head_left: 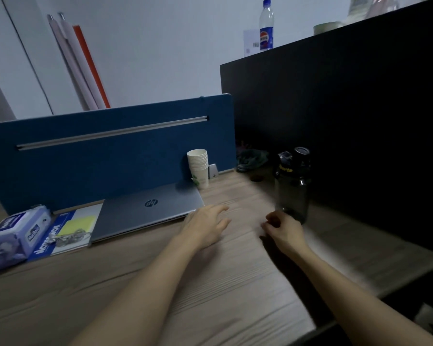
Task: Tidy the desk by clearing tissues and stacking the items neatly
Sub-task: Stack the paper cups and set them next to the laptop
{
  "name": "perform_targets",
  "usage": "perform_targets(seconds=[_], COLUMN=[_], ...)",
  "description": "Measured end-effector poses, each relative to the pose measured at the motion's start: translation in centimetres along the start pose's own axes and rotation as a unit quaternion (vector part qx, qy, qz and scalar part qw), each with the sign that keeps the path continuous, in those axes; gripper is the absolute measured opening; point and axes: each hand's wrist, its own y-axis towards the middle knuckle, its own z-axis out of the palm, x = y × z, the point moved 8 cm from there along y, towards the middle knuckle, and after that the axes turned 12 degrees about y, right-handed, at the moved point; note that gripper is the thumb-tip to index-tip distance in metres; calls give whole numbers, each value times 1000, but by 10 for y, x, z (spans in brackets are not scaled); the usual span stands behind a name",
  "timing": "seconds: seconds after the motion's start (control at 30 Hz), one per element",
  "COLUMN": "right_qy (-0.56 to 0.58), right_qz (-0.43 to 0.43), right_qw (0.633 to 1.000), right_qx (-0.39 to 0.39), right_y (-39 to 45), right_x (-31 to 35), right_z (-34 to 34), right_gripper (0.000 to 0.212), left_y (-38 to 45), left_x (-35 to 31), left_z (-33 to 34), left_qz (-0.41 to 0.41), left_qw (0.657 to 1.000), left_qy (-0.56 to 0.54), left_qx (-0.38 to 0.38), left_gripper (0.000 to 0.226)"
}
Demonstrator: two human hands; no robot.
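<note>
Both arms stretched over the bare middle of the wooden desk [210, 283], neither holding anything: left hand [205, 227] flat and spread, fingers loose, just beside the near right corner of the closed laptop [148, 209], likely placed to square it up or slide it; right hand [284, 232] loosely curled, thumb and fingers half-closed on nothing, just short of the dark water bottle [294, 186], probably poised to take it. Tidy-looking already along the blue divider [98, 156]: laptop lying partly over a notebook [68, 231] with a yellow sticky pad and a tangle of cable on top, tissue pack [15, 233] at the far left resting partly on the notebook, stacked paper cups [199, 167] upright against the divider. No loose tissues visible anywhere on the surface. Dark crumpled cloth [251, 159] pushed into the back corner, too dim to identify
</note>
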Motion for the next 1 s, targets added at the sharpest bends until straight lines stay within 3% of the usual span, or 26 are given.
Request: perform_targets(seconds=[0.1,0.23,0.3,0.4,0.47,0.83,1.0], right_qy=[44,49,56,71,75,57,45], right_qz=[27,53,42,9,-7,-34,-43], right_qw=[997,988,986,991,993,998,998], right_qx=[-55,-134,-149,-110,-89,-5,8], right_y=[-12,-20,-16,-5,4,55,85], right_x=[-11,-22,-24,-20,-19,-6,4], right_z=[-29,-70,-79,-74,-68,-14,24], right_gripper=[9,19,35,67,76,69,67], left_y=[-3,-4,-3,0,4,41,64], left_x=[-19,-36,-42,-48,-51,-33,-8], left_z=[-4,-7,-5,2,9,46,49], left_qz=[14,24,27,28,29,8,6], left_qw=[1000,999,999,998,998,988,992], left_qy=[-18,-26,-40,-56,-63,-153,-124], left_qx=[-7,-11,-7,5,9,32,3], left_gripper=[46,47,48,50,53,64,68])
